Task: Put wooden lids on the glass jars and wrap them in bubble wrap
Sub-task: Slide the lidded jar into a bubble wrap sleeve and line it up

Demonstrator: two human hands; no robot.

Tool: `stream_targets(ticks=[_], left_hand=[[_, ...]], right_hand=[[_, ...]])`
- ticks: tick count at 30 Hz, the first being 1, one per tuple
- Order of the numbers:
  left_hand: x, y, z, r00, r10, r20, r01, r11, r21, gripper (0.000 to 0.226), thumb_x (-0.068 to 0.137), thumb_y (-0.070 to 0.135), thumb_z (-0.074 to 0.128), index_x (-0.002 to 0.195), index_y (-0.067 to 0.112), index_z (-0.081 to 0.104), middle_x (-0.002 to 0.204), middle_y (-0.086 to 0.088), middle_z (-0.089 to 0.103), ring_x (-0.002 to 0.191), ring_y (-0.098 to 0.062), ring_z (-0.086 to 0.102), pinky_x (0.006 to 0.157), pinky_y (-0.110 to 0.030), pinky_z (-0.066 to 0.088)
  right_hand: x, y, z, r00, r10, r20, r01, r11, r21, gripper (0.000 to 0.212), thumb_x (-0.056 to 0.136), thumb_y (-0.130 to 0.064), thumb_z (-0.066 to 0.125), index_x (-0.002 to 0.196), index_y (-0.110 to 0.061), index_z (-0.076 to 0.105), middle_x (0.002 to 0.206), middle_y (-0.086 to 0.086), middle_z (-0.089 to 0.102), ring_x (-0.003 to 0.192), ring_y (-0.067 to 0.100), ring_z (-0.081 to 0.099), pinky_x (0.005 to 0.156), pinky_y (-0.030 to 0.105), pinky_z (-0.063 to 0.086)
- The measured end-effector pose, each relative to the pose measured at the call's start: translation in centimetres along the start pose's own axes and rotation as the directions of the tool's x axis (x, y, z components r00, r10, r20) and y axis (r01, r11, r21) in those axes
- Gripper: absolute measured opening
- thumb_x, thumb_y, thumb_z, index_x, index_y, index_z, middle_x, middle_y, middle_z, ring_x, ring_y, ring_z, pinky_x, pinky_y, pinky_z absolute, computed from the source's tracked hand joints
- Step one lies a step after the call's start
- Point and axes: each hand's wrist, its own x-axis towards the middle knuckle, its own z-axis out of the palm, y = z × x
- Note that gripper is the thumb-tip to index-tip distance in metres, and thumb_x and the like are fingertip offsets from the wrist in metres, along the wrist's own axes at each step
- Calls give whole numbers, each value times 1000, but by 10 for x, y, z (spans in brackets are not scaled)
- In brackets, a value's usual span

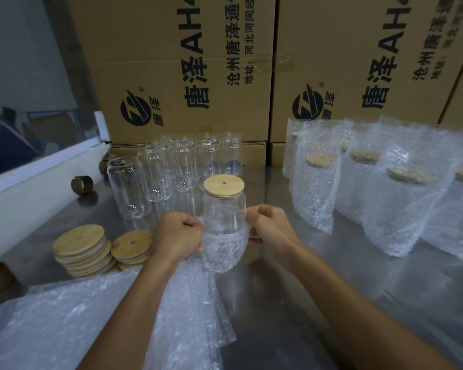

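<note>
On the grey metal desk [318,303], at far left, lie 2 brown tape-roll cores [82,185], one of them cut off by the frame edge. Next come 2 stacks of round wooden lids with a centre hole [82,249], and in front of them a heap of clear bubble-wrap bags [51,324]. Behind the stacks stands a cluster of empty, uncovered clear glass jars [171,169], all upright with mouths up.

At centre, a clear glass jar capped with a round wooden lid [224,209] stands upright, long axis vertical, lid on top. Its lower half sits inside a clear bubble-wrap bag [222,249] whose open mouth faces up. The left hand [178,235] pinches the bag's left edge in curled fingers; the right hand [269,224] grips the right edge the same way.

To the right, several lidded jars already inside upright bubble-wrap bags [372,188] stand in rows; each holds nothing but its jar.

Behind everything, stacked brown cardboard cartons [187,76] carry sideways print: a round logo, "唐泽", "AH" and "沧州唐泽通"; the smaller lines are hard to read.
</note>
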Motion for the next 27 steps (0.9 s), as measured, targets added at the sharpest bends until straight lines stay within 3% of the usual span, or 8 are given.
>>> stream_targets(ticks=[4,8,11,14,21,27], left_hand=[[2,0,2,998,53,-18,-54,998,-34,25,94,14,64,70,13,68,51,-3,66,44,-16,65,69,-50,62],[1,4,4,996,85,-32,-89,988,-129,25,97,13,61,73,8,63,47,-1,62,42,-15,60,66,-43,61],[-1,9,3,997,63,-48,-72,971,-228,23,98,9,58,75,6,62,45,3,59,41,-10,56,51,-28,52],[-5,17,1,995,71,-63,-87,951,-296,19,98,6,57,79,6,63,46,5,59,41,-9,55,44,-22,47],[-16,35,-9,986,146,-80,-166,898,-408,16,99,4,56,86,8,65,51,6,60,45,-7,56,43,-18,46],[-23,50,-19,960,228,-161,-278,835,-475,15,99,9,59,86,10,67,55,7,63,50,-5,57,47,-16,47]], right_hand=[[3,2,-5,1000,-25,-2,25,997,-76,20,98,-5,52,88,-2,69,67,3,68,58,10,63,53,21,53],[1,-2,-3,995,-89,-38,87,994,-68,25,97,0,52,80,-4,70,55,-5,60,48,3,52,49,16,46],[-3,-9,-2,991,-126,-47,125,992,-25,26,99,2,53,81,-5,72,60,0,61,49,1,50,50,15,45],[-7,-19,-4,982,-178,-56,179,984,6,19,100,0,54,95,0,72,71,5,62,50,-2,52,53,13,47],[-13,-35,-2,958,-276,-77,280,959,37,27,101,-1,55,87,-19,69,76,8,62,55,3,51,58,17,47],[-23,-53,-6,948,-301,-106,312,945,102,24,101,-2,56,92,-18,70,72,-1,63,54,-3,53,58,14,48]])
